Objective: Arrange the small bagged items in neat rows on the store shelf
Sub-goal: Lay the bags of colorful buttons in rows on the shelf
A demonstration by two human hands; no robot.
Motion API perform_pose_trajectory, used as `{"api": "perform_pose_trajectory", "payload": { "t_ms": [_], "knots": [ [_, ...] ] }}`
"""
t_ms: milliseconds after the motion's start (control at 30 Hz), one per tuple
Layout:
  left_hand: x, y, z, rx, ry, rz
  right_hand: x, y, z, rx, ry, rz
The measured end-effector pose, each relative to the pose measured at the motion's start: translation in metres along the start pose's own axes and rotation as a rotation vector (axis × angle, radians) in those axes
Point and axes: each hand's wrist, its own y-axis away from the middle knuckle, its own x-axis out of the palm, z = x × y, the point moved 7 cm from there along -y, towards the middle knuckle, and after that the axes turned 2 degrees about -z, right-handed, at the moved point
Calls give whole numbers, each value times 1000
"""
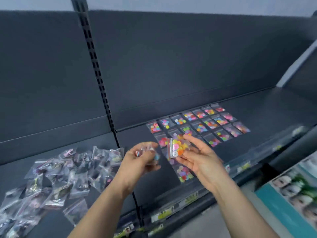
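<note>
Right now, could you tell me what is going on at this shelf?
A person is laying out small clear bags of colourful buttons on a dark store shelf. The right hand holds a small stack of button bags, and the left hand holds another small bag, blurred. Neat rows of button bags already lie flat to the right, beyond the hands. On the left section sits a loose, unsorted pile of bags with darker contents.
</note>
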Motion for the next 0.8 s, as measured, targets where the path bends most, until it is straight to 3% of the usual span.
{"api": "perform_pose_trajectory", "payload": {
  "t_ms": [100, 300, 533, 800],
  "knots": [
    [65, 1, 14, -36, -46, 105, -50, 6, 16, -4, -36, -38],
    [154, -13, 40, -67, -132, 125, -128, 14, 30, 41, -21, -62],
    [196, -29, 48, -25, -297, 142, -176, 9, 47, 97, 243, 28],
    [212, -67, 40, 16, -365, 144, -195, -28, 58, 106, 444, -12]
  ]
}}
